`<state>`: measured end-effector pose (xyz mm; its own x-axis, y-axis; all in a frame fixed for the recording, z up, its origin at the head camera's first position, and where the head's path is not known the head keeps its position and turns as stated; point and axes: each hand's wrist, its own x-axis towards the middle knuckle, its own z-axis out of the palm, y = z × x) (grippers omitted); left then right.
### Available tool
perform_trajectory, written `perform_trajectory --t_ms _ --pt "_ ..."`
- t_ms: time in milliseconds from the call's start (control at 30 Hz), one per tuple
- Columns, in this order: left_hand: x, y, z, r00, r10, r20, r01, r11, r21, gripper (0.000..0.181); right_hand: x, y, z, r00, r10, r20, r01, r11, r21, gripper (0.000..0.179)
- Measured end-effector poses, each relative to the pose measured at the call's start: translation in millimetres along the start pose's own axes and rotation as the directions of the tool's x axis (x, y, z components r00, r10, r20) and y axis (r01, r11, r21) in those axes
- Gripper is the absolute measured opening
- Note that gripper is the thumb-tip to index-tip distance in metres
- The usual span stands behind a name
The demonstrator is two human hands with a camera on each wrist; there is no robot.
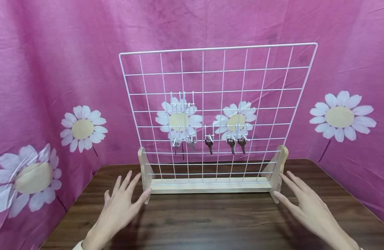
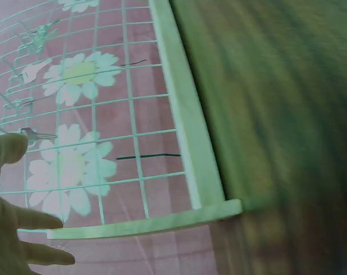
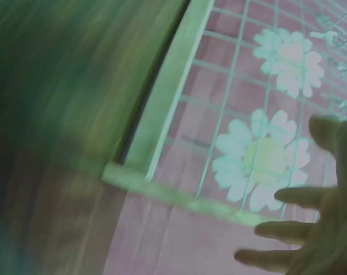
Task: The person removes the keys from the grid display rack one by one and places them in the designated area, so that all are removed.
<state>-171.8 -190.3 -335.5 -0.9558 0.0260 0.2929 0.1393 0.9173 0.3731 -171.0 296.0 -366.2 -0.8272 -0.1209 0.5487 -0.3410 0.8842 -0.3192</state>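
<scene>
A white wire grid panel stands upright in a light wooden stand. My left hand is beside the stand's left end piece, fingers spread, thumb tip overlapping its lower edge. On the other side, my right hand has its fingertips right at the right end piece, fingers extended. Neither hand grips anything. Several dark keys hang from white wire hooks in the grid's lower middle. In the left wrist view, a key appears beyond my thumb.
More white hooks are clipped higher on the grid, left of centre, with no keys on them. The stand rests on a dark wood table. Pink cloth printed with white daisies surrounds the table's back and sides.
</scene>
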Motion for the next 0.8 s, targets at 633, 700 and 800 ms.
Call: perform_trajectory --t_ms 633,700,800 --pt "88.5 3.5 -40.9 0.984 -0.028 -0.176 -0.029 0.949 -0.314 0.068 83.0 -100.2 15.9 0.86 -0.118 -0.497 0.254 0.943 0.215 0.019" --pt "88.5 2.9 -39.1 0.987 -0.039 -0.154 -0.013 0.946 -0.324 0.068 85.9 -88.3 3.1 0.802 -0.022 -0.597 0.185 0.959 0.213 0.02" --pt "88.4 -1.0 -37.4 0.989 -0.061 -0.137 0.012 0.943 -0.333 0.067 86.8 -67.0 -14.9 0.781 0.179 -0.599 -0.018 0.964 0.264 0.029"
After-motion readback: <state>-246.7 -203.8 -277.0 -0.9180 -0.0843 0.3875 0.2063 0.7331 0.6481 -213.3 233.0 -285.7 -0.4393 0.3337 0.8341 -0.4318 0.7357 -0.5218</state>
